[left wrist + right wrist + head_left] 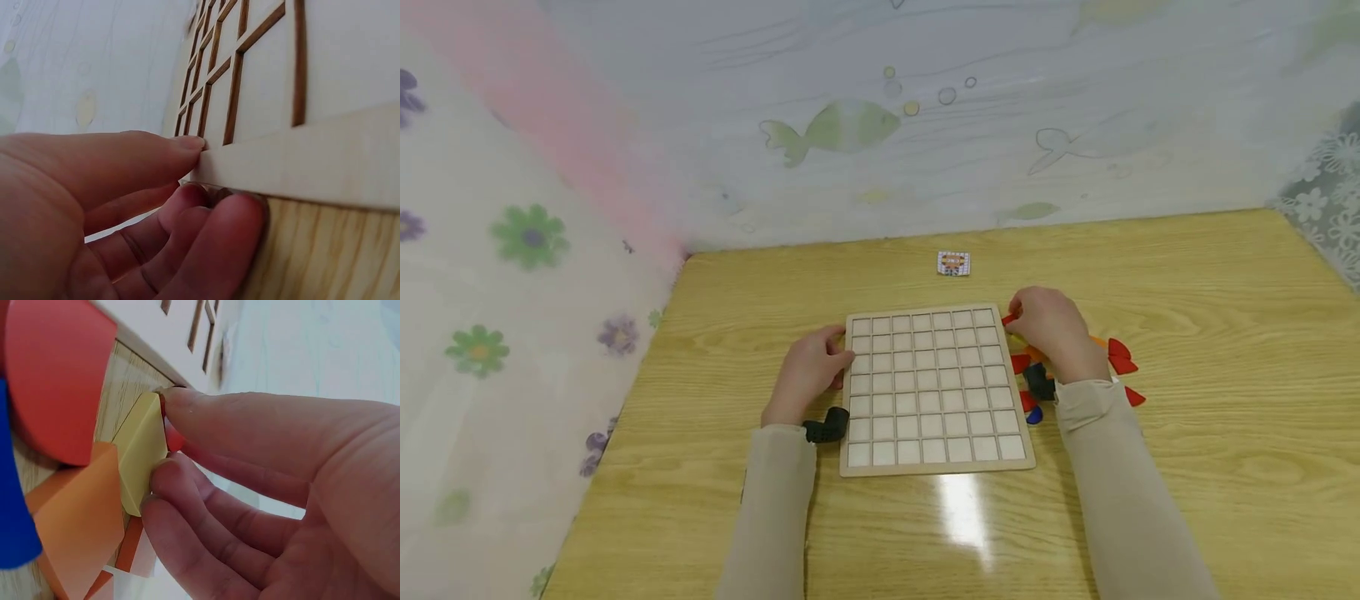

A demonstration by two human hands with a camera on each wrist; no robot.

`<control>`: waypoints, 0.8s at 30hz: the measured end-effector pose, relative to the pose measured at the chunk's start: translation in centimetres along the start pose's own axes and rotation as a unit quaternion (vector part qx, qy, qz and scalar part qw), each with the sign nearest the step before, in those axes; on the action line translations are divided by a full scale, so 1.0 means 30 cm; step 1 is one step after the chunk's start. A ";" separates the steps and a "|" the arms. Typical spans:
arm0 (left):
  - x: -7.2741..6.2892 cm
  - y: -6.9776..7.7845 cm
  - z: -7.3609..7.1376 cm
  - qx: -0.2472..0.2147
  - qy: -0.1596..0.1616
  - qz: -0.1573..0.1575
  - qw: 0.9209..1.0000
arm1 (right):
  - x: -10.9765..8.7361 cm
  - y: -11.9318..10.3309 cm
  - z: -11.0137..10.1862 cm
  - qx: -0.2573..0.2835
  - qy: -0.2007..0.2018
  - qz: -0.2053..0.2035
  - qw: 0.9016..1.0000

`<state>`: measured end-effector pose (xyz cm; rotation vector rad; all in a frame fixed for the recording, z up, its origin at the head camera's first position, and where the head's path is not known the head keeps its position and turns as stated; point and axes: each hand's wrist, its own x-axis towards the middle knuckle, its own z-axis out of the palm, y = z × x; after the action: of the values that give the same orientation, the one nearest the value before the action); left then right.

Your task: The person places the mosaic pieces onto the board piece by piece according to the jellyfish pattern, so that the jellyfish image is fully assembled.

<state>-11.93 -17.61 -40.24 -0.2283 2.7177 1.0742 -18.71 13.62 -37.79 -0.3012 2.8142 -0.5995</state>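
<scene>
A square wooden grid board (927, 381) lies flat between the two hands. My left hand (807, 371) holds its left edge. In the left wrist view the thumb (181, 150) lies on the rim, with the other fingers curled at the board's side. By the far right corner, my right hand (1054, 329) pinches a small red piece (1008, 319) between thumb and fingers. Most of that piece is hidden in the right wrist view. Just beside those fingers is a yellow block (140, 453), next to an orange block (81, 519) and a red curved-edged piece (59, 375).
More loose pieces lie right of the board, among them red wedges (1122, 364) and a blue piece (1034, 415), partly under the right hand and wrist. A small patterned card (953, 263) lies behind the board on the wood-grain table (1240, 400). Painted walls (700, 142) border the table.
</scene>
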 end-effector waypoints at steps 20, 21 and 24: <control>0.000 -0.005 -0.002 -0.008 -0.002 0.002 1.000 | 0.013 0.025 -0.020 0.059 -0.002 -0.034 0.998; 0.000 -0.006 -0.002 -0.009 -0.001 0.003 1.000 | 0.016 0.024 -0.022 0.059 -0.004 -0.043 0.997; 0.001 -0.009 0.001 -0.009 -0.001 0.002 1.000 | 0.026 0.011 -0.019 0.066 -0.018 -0.064 0.996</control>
<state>-11.91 -17.79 -40.44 -0.2257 2.7086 1.1009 -19.66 13.93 -37.59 -0.4647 2.7198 -0.7969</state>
